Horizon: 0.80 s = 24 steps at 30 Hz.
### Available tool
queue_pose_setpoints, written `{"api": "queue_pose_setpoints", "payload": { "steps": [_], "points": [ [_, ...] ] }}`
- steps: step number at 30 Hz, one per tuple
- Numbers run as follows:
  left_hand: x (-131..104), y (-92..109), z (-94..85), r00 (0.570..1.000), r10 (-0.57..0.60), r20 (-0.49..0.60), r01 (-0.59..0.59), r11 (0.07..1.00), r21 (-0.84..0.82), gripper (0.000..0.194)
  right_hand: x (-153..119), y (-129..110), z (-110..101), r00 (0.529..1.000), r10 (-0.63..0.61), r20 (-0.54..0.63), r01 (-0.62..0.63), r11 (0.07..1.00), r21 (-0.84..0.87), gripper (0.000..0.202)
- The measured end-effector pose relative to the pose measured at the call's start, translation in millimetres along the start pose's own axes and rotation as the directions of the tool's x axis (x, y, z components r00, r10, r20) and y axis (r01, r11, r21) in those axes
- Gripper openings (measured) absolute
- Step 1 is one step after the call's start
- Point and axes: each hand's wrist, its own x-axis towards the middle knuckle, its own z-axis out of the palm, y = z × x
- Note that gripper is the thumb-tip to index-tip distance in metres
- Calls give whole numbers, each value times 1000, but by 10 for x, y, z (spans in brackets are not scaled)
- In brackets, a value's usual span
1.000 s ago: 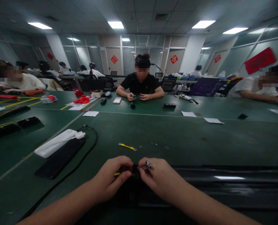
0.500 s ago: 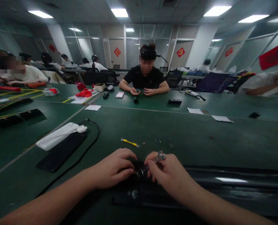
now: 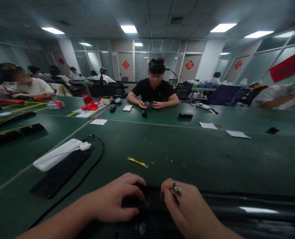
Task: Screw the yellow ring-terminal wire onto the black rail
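A long black profile [image 3: 237, 202] lies in front of me, with a metal ring [image 3: 147, 200] and a round screw head [image 3: 143, 227] on it. My left hand [image 3: 117, 199] rests over its left end, thumb and fingers apart, the index fingertip at the ring. My right hand [image 3: 184, 202] is closed just to the right of the ring. A silver metal tool [image 3: 176, 189], looking like a wrench, sticks out between its fingers. At the thumb and index tips sits a small dark piece, too unclear to name.
Beyond my hands lie a yellow wire with ring terminals [image 3: 137, 162] and a small brass nut [image 3: 152, 163]. At left are a white power strip [image 3: 57, 154], a black phone-like slab [image 3: 60, 174] and a black cable [image 3: 87, 169]. A person [image 3: 156, 89] sits opposite.
My right hand has moved slightly right, away from the left hand, and its tool has turned. My left thumb and index finger have spread wider. The whole view has tilted up.
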Motion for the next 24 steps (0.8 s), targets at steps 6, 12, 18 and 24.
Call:
{"api": "queue_pose_setpoints", "payload": {
  "steps": [6,12,18,24],
  "points": [
    [4,22,11,1000,-3,-17,4,1000,19,34,-16,25,66,997,-75,30,79,983,-164,23],
    [-9,46,13,1000,28,-4,-28,1000,3,32,-17,15,112,993,-7,120,38,966,-256,19],
    [-2,114,11,1000,22,-8,-22,998,-51,31,26,-14,-9,976,54,211,-18,985,-170,18],
    [-3,104,13,999,41,-25,-42,998,-55,18,64,65,-156,933,91,348,-67,994,-81,17]
  ]
}}
